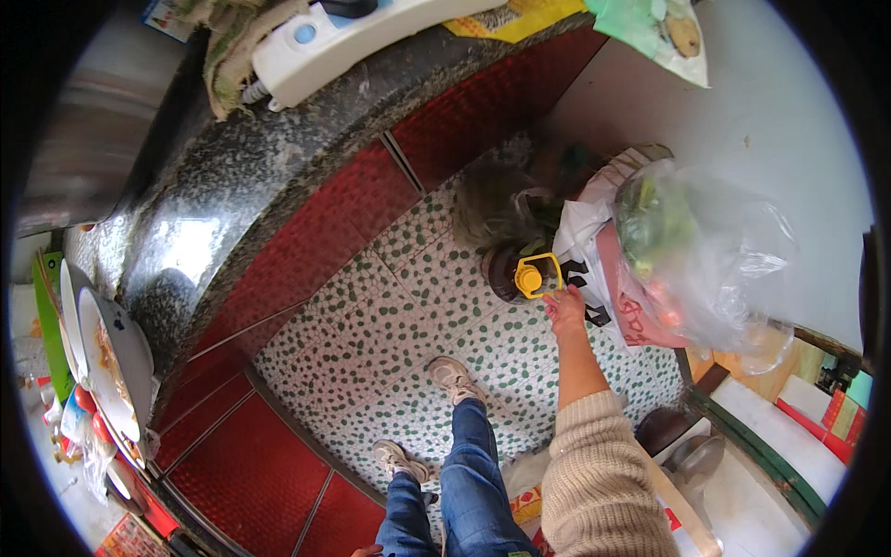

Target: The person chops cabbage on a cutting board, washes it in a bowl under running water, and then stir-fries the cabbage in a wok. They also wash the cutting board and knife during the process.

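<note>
My right hand [565, 308] reaches down to the yellow handle of a large dark bottle [502, 273] with a yellow screw cap [529, 279], which stands on the patterned floor. The fingers touch the handle's near edge; whether they close around it is unclear. Just right of the hand are a white plastic bag [581, 233] with black print and a pink bag [619, 292]. Clear plastic bags holding green vegetables [651, 223] lie above them. Only a sliver of my left hand [367, 551] shows at the bottom edge, its fingers mostly hidden.
A granite countertop [278, 163] curves over red cabinet doors [313, 230] at left. On it are a white power strip [334, 52] and bowls [115, 362]. A shelf with a green edge [762, 452] stands at lower right. My feet are on the floor below the bottle.
</note>
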